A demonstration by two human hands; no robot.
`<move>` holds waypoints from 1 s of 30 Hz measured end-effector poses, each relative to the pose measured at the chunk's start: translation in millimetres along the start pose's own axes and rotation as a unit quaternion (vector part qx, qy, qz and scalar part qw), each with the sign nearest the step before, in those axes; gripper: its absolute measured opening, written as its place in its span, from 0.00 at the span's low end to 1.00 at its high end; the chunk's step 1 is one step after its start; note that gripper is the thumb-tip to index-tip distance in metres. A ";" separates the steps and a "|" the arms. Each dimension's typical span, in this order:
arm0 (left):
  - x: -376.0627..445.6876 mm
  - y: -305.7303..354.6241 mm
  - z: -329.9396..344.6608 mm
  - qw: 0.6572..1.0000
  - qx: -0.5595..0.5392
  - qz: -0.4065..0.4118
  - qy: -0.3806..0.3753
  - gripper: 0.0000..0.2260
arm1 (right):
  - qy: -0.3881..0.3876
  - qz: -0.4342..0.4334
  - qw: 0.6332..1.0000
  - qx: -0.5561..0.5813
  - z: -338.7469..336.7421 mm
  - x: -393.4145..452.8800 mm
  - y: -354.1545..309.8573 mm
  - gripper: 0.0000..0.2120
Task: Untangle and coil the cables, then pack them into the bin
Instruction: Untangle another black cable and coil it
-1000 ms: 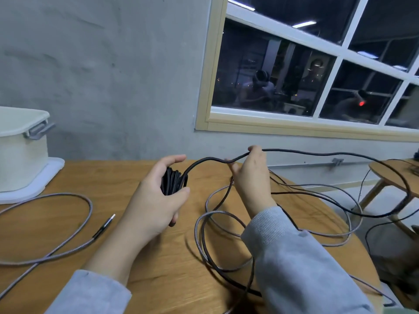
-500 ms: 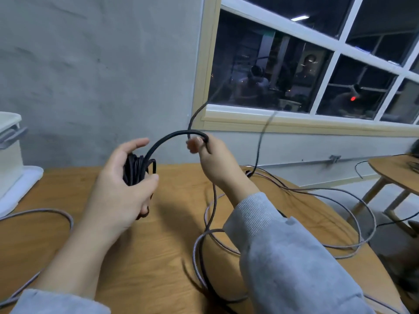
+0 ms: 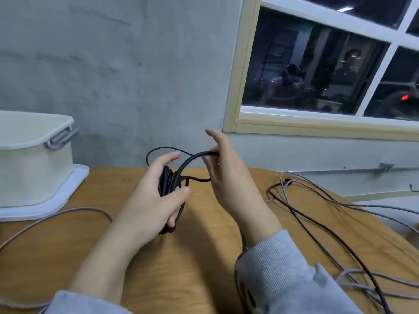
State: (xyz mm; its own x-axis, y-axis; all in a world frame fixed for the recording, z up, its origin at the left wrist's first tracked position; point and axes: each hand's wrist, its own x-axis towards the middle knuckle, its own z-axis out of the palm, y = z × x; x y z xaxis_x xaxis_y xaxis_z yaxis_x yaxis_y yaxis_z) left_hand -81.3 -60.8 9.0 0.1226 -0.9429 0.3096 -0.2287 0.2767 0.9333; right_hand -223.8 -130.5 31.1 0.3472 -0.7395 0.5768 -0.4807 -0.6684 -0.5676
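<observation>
Step in hand: coiling the black cable [image 3: 172, 181]; judged mid-wrap, several loops already bundled, more slack left.
Left hand [image 3: 156, 200]: gripped the bundle of black loops, thumb on the near side, fingers curled round the far side, held above the table [image 3: 127, 264].
Right hand [image 3: 224, 175]: carried a fresh arc of the same cable toward the bundle; cable ran across the fingers near the thumb, index finger stuck up straight. Looked like a light pinch, but the exact contact was blurred.
Black cable position: coil in the left hand, one loop arching to the right hand, a thin strand looping behind the left fingers; the rest seemed to trail down past the right sleeve [image 3: 278, 268] toward the table's right side.
Grey cables [image 3: 340, 200]: loose and crossed with dark strands on the right of the table, not yet coiled; another grey cable [image 3: 68, 214] lay curved at left.
Bin [image 3: 34, 159]: white, grey latch handle, sat on its lid at far left, well apart from the hands. Inside not visible.
Next move, judged: lay the arc onto the bundle, re-grip with the left thumb, pull more slack; watch for snags where black crossed grey.
Stage: early; nothing seen packed.
Writing/brands: none readable on bin, cables or wall.
Other: window [image 3: 317, 71] dark, reflections only.
</observation>
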 end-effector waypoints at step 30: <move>-0.3 29.7 -10.7 0.886 -0.416 0.082 0.187 0.14 | -0.065 0.058 0.992 0.091 21.9 -9.7 10.5 0.18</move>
State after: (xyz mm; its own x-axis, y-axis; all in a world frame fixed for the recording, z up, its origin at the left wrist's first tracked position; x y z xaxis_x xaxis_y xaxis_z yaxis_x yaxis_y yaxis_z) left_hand -77.8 -50.3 38.6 0.5005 -0.7935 0.3462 0.4990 0.5911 0.6337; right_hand -214.5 -132.1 6.7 0.4039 -0.8090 0.4270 -0.3752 -0.5722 -0.7292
